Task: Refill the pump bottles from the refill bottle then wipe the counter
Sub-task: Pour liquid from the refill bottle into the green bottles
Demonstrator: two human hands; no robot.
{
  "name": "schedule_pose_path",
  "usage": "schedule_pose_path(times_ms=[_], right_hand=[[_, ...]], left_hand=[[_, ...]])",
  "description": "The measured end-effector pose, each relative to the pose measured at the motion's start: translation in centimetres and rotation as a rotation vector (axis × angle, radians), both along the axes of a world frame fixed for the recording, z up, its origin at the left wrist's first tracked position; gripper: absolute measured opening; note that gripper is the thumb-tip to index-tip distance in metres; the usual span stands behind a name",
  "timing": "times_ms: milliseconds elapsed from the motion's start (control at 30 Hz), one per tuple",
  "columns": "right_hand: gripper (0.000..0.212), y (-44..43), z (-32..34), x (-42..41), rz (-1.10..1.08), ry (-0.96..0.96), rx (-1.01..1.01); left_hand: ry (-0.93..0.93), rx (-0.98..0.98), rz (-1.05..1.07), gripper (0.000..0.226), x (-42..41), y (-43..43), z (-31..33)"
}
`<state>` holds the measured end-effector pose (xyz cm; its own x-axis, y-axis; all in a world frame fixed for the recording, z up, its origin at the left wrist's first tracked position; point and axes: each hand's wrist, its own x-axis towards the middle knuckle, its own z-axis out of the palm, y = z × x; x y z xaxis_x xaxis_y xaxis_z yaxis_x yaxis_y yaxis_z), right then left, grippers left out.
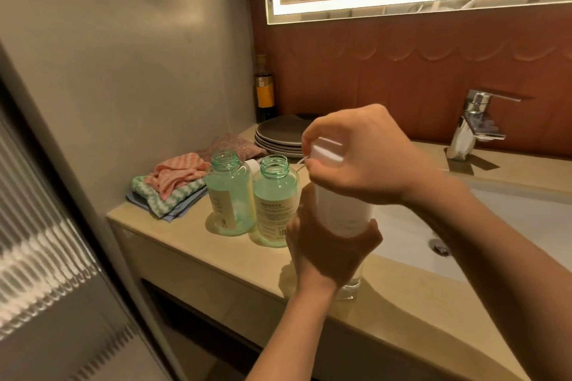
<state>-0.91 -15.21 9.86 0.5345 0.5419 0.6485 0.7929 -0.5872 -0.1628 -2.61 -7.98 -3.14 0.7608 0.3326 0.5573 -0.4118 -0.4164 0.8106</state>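
The left hand (325, 250) was wrapped round the lower body of the refill bottle (343, 213), a smooth, milky-white plastic cylinder with a clear, thick base that seemed to rest on the surface (192, 244) by the sink (495, 226). That grip probably braced the bottle against turning. The right hand (362, 158) was curled over the top, with its fingers closed on the white cap (328, 148), which was blurred; this looked like unscrewing, so pouring had not begun. Just to the left stood the two pump bottles, the left bottle (227, 195) and the right bottle (274, 204). They stood upright and close together, of translucent green plastic with pale paper labels and threaded necks. Both necks were open and pumpless, likely left so to take the refill. Each was only partly filled with liquid. Behind them lay folded cloths (167, 189), soft and ribbed in pink, green and blue, set within reach for the wiping to come. A stack of matte grey plates (278, 136) sat further back, and a chrome tap (473, 124) stood over the sink. The surface was a smooth, beige, stone-like slab, and I could make out no spills on it.
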Motion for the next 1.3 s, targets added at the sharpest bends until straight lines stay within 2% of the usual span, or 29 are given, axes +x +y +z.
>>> schedule_pose_path(times_ms=[67,133,167,267,333,433,500,567,633,733,800,900,1000,1033,1133,1233,1300], right_hand=[[0.021,-0.6,-0.1,0.6,0.175,0.106,0.049],[0.027,-1.0,0.1,0.6,0.215,0.204,0.044],[0.037,-1.1,0.2,0.5,0.143,0.206,-0.013],[0.079,-1.3,1.1,-0.4,-0.279,0.079,-0.315],[0.089,-1.1,2.2,-1.1,-0.408,0.039,-0.408],[0.073,-1.7,3.9,-1.1,-0.282,0.168,-0.509],[0.062,-2.6,5.0,-0.7,-0.099,0.411,-0.513],[0.064,-3.1,5.6,-0.8,0.029,0.600,-0.461],[0.073,-3.1,5.1,-0.7,-0.025,0.588,-0.402],[0.095,-1.8,4.4,-1.3,-0.359,0.255,-0.494],[0.093,-1.0,4.4,-1.7,-0.439,0.107,-0.548],[0.072,-0.4,5.4,-1.9,-0.389,0.240,-0.611],[0.052,-1.3,7.0,-1.6,-0.296,0.413,-0.765],[0.057,-1.5,7.5,-1.8,-0.252,0.477,-0.807],[0.068,-1.8,8.1,-2.1,-0.168,0.635,-0.734],[0.075,-0.8,7.6,-1.9,-0.323,0.638,-0.708],[0.068,0.1,7.1,-2.1,-0.408,0.550,-0.702]], left_hand=[[0.028,-0.031,-0.020,0.051,-0.2,-0.1,0.1],[0.038,-0.080,-0.045,0.054,-0.1,-0.1,-0.1],[0.042,-0.093,-0.044,0.056,0.0,-0.1,-0.2],[0.059,-0.123,-0.049,0.061,0.2,0.0,-0.3],[0.064,-0.134,-0.079,0.066,0.0,0.0,-0.3],[0.062,-0.164,-0.111,0.067,-0.1,0.0,-0.2],[0.056,-0.194,-0.129,0.062,0.0,0.2,-0.3],[0.068,-0.196,-0.150,0.061,-0.1,0.2,-0.2],[0.077,-0.195,-0.150,0.061,-0.2,0.1,-0.3],[0.076,-0.144,-0.108,0.058,-0.1,0.1,-0.4],[0.083,-0.142,-0.095,0.059,-0.1,0.0,-0.4],[0.092,-0.132,-0.103,0.060,-0.1,-0.2,-0.3],[0.078,-0.247,-0.172,0.060,-0.2,-0.2,-0.2],[0.065,-0.270,-0.176,0.064,-0.1,0.0,-0.3],[0.102,-0.261,-0.185,0.069,-0.1,0.0,-0.4],[0.107,-0.196,-0.134,0.070,-0.2,-0.3,-0.3],[0.066,-0.128,-0.104,0.079,-0.2,-0.4,-0.1]])
